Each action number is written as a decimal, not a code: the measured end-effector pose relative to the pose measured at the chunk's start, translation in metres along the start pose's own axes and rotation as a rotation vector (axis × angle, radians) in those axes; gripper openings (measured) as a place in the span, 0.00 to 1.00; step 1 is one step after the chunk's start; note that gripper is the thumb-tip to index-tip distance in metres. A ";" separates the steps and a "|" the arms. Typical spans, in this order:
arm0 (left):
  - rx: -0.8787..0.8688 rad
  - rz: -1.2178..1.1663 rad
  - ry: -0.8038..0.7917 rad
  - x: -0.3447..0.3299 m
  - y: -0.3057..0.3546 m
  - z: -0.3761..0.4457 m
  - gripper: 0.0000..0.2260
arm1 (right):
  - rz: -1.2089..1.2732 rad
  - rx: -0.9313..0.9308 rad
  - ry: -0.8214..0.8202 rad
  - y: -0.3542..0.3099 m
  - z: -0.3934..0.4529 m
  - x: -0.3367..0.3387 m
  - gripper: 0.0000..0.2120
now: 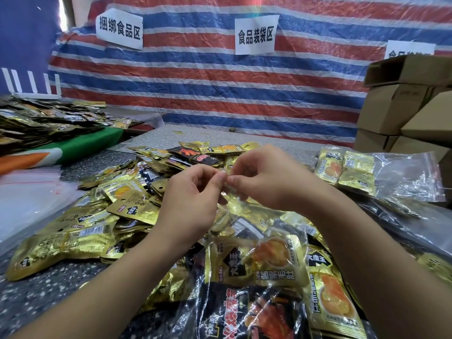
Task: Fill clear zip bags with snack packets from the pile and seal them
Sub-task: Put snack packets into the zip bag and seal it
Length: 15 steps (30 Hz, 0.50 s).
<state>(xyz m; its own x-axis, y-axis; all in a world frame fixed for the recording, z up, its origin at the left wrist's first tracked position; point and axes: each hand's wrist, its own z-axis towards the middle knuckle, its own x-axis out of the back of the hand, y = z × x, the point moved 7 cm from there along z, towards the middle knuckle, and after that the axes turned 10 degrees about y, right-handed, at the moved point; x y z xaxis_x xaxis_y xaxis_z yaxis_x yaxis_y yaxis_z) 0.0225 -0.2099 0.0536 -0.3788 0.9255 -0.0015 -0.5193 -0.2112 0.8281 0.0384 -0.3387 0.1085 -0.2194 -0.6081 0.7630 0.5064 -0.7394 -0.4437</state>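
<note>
While pinching the zip bag mouth between left hand and right hand, fingertips together, presumably to press it sealed above the pile.

Two hands, left and right. Three paper signs: one, another, a third partly hidden. Snack packets too many to count. Two filled zip bags: near and far right. Several stacked cardboard boxes.

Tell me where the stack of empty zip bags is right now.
In the head view, the empty zip bags lie at the left edge of the table, left of the snack pile and just below the green cloth.
</note>
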 end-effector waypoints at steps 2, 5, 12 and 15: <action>-0.002 0.001 -0.003 0.000 -0.001 0.000 0.08 | -0.009 -0.010 0.009 0.001 0.000 -0.001 0.10; -0.027 0.000 0.006 0.001 0.000 0.001 0.09 | -0.013 -0.006 0.003 -0.001 -0.001 -0.002 0.11; 0.002 -0.020 -0.008 0.000 -0.002 0.001 0.09 | -0.004 -0.014 0.016 -0.001 0.000 0.000 0.11; 0.076 -0.059 -0.076 -0.006 -0.006 -0.001 0.10 | 0.010 -0.028 0.000 0.000 0.000 0.000 0.11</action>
<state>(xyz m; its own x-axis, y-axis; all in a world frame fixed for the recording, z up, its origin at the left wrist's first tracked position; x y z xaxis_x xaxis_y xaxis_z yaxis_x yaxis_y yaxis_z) 0.0274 -0.2140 0.0481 -0.2883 0.9575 -0.0111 -0.4783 -0.1340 0.8679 0.0384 -0.3384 0.1085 -0.2144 -0.6154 0.7585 0.4850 -0.7411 -0.4643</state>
